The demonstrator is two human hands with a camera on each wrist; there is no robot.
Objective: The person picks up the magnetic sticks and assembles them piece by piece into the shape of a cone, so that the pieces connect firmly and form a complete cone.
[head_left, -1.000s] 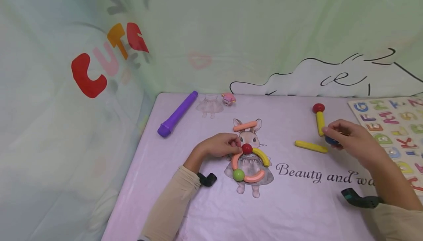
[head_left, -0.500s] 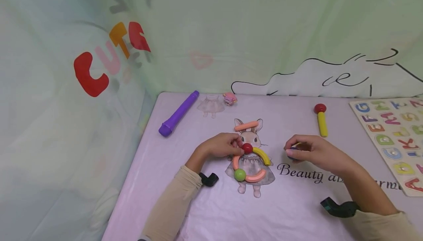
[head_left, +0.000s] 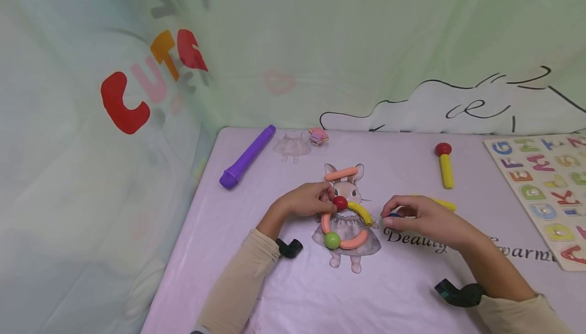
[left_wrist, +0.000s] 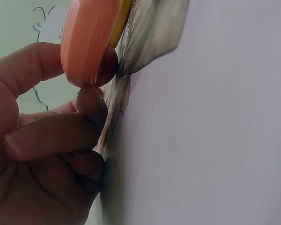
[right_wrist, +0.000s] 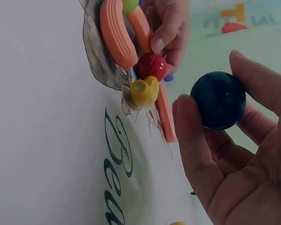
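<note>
Blue ball was gripped in the fingers of the right hand, while farther left the left hand pinched a red ball with its fingers.

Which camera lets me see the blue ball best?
The right wrist view: there the blue ball looks big and nearly whole, pinched in the right hand. The head view shows just a small blue bit, mostly hidden by that hand. The left wrist view doesn't show it.

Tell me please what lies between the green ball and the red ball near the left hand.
One curved orange piece lies between the green ball and the red ball; the head and right wrist views both show it.
</note>
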